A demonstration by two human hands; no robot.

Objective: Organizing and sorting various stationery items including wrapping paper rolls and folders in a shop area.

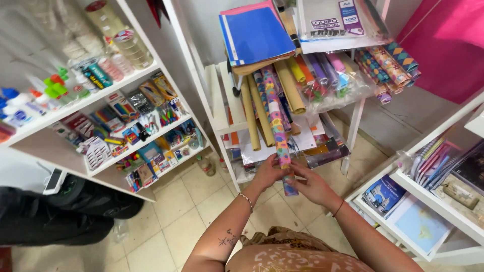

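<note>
- Multicoloured patterned paper roll (278, 132) is what I'm watching: it leans out of the white rack (218, 108) at centre, near end down by both hands.
- Left hand (268, 174) is wrapped around the roll's near part, fingers closed on it.
- Right hand (311, 185) pinches the near end from the right.
- Brown paper rolls (259, 108) stand just left, blue folders (254, 34) farther up.
- Left shelf (126, 80) holds glue bottles (30, 98).

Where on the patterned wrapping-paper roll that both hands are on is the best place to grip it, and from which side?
Probably its lower end, from the near side. The patterned roll leans with its upper half wedged among brown rolls, leaving only the low end free. The left hand and right hand wrap around it there, one from each side.
</note>
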